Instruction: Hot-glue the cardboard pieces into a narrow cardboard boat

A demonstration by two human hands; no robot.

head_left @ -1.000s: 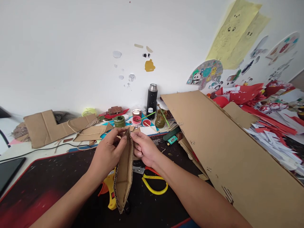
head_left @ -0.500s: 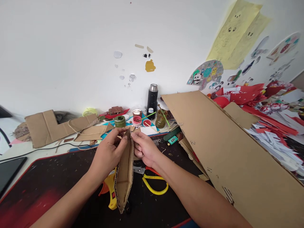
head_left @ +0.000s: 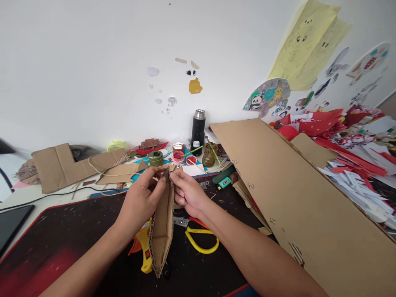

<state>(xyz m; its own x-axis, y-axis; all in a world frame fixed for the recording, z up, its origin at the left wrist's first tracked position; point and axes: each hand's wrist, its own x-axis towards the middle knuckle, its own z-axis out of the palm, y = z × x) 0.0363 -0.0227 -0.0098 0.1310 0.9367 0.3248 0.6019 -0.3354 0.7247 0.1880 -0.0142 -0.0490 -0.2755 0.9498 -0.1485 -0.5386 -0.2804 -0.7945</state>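
A narrow, boat-shaped cardboard piece [head_left: 161,231] with raised side walls hangs lengthwise over the dark mat. My left hand [head_left: 144,194] pinches its far end from the left, thumb on the wall. From the right, my right hand [head_left: 189,192] grips the same pointed end between thumb and fingers. Under and left of the cardboard lies a yellow glue gun [head_left: 144,249], partly covered by it. To the right rest scissors [head_left: 202,241] with red and yellow handles, their blades partly hidden behind the cardboard.
A large cardboard sheet [head_left: 297,181] slants across the right side. Paint jars [head_left: 155,158], a black thermos [head_left: 198,131] and a green jar [head_left: 209,156] stand at the back. Cardboard scraps [head_left: 55,167] lie back left, a black tablet [head_left: 14,227] at the left edge, red and white papers [head_left: 355,161] far right.
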